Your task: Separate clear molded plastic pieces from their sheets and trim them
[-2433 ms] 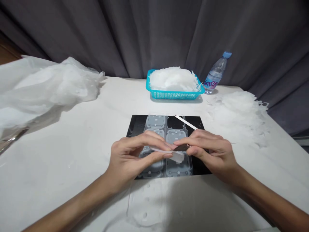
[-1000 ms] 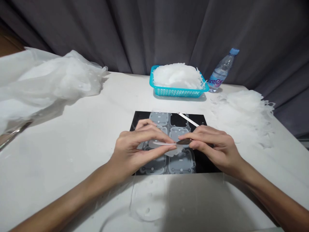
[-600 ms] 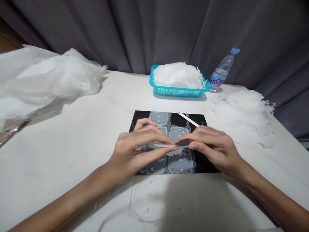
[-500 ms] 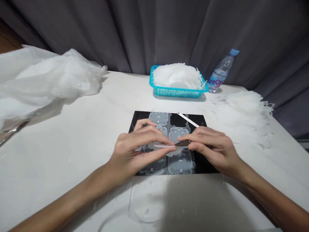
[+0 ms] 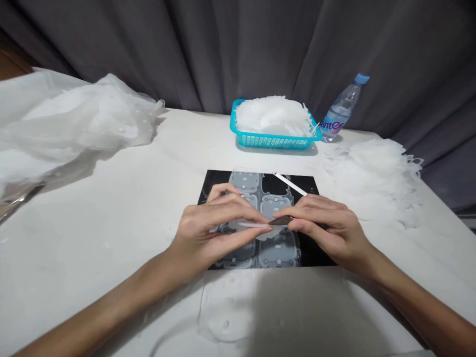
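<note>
Work on the clear sheet (image 5: 278, 252) looks early, only its one-o'clock panel visibly missing, the left hand (image 5: 203, 220) pinching a translucent piece (image 5: 250, 225) above it, the right hand's (image 5: 330, 218) fingers gripping a dark blade (image 5: 281, 221) at three o'clock.

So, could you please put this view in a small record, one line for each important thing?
Left hand: pinches a thin white piece
Right hand: holds a dark blade, tip at the piece
Mat: black, below both hands; clear sheet on it, running past near edge
Stick: white, slanting; lower end behind right hand
Basket: blue, with white heap
Bottle: blue cap, right of basket
Far left: crumpled plastic
Right: white pile
Back: gray curtain
</note>
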Action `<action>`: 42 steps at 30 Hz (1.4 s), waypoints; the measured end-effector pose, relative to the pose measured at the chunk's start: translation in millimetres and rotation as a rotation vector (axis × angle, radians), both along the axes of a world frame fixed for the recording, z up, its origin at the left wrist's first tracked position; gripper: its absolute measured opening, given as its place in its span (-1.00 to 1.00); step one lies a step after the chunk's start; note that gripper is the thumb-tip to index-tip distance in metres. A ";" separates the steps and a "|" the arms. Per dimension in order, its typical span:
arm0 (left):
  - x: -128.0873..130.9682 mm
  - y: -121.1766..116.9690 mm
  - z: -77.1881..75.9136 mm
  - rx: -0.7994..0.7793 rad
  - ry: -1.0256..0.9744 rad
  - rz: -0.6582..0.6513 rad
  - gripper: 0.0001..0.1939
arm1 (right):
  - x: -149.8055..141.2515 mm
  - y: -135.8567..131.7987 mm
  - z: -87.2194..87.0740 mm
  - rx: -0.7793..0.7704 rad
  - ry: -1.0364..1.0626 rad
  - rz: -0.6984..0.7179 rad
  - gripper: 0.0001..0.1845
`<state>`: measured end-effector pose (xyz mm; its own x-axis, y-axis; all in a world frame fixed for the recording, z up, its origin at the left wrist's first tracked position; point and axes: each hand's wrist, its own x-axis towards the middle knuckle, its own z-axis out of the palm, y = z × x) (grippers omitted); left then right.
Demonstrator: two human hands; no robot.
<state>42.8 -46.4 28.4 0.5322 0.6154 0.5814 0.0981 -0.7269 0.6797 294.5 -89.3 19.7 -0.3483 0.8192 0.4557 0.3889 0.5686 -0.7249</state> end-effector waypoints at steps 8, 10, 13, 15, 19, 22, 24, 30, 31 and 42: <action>1.2 0.3 -0.2 -0.015 0.003 0.031 -0.90 | -0.5 0.2 3.9 -0.016 0.032 -0.073 -0.78; 1.6 0.6 0.0 -0.012 0.011 0.034 -0.91 | 0.3 1.0 6.8 -0.007 0.040 -0.096 -0.78; 1.7 0.9 -0.7 -0.011 0.019 0.032 -0.92 | 1.0 1.9 9.0 -0.012 0.047 -0.121 -0.78; 1.5 0.9 -1.4 -0.015 0.021 0.027 -0.92 | 1.0 2.4 8.9 -0.018 0.050 -0.117 -0.78; 1.7 0.4 -3.0 -0.027 0.010 0.019 -0.87 | 1.0 2.9 7.4 -0.024 0.050 -0.103 -0.79; 2.4 0.0 -4.3 -0.029 0.001 0.018 -0.85 | 1.0 2.9 6.8 -0.042 0.044 -0.096 -0.78; 3.0 0.0 -5.5 -0.025 -0.011 0.016 -0.84 | 0.5 2.8 6.4 -0.045 0.048 -0.091 -0.78; 4.3 -0.5 -10.1 -0.023 -0.061 0.052 -0.80 | -2.4 2.6 1.3 -0.048 0.047 -0.023 -0.77; 4.1 -1.1 -10.5 -0.021 -0.062 0.073 -0.80 | -2.6 2.6 0.4 -0.052 0.047 -0.017 -0.76; -0.4 -3.5 -11.1 -0.086 -0.063 0.079 -0.72 | -1.8 2.3 0.9 -0.078 0.067 -0.040 -0.77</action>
